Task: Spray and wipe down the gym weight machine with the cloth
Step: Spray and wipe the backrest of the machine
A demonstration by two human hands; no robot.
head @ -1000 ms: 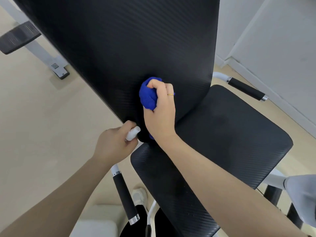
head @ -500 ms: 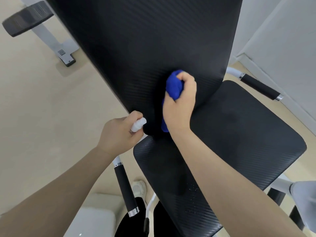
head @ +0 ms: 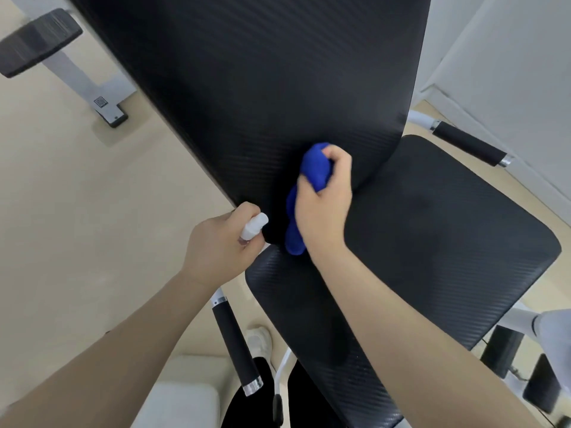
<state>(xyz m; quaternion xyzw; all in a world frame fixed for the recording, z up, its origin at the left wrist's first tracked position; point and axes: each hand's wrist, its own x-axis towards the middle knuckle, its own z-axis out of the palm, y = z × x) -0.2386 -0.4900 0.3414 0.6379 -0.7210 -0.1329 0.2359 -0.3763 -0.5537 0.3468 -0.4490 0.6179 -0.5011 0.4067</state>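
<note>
The weight machine's black textured backrest (head: 253, 88) fills the upper middle, and its black seat pad (head: 432, 257) lies below and to the right. My right hand (head: 324, 202) is closed on a bunched blue cloth (head: 315, 168), pressed against the lower end of the backrest just above the seat joint. A tail of the cloth hangs down under my palm. My left hand (head: 216, 245) grips a small white spray bottle (head: 253, 227), held beside the backrest's lower left corner. Most of the bottle is hidden in my fist.
Black-grip handles stick out on both sides of the seat, one lower left (head: 234, 344), one upper right (head: 469, 143). A white frame leg with a black pad (head: 40, 41) stands on the beige floor at the upper left. A white wall runs along the right.
My right hand has slid the cloth rightward across the lower backrest over the last second. The left hand with the bottle has stayed near the backrest's lower corner.
</note>
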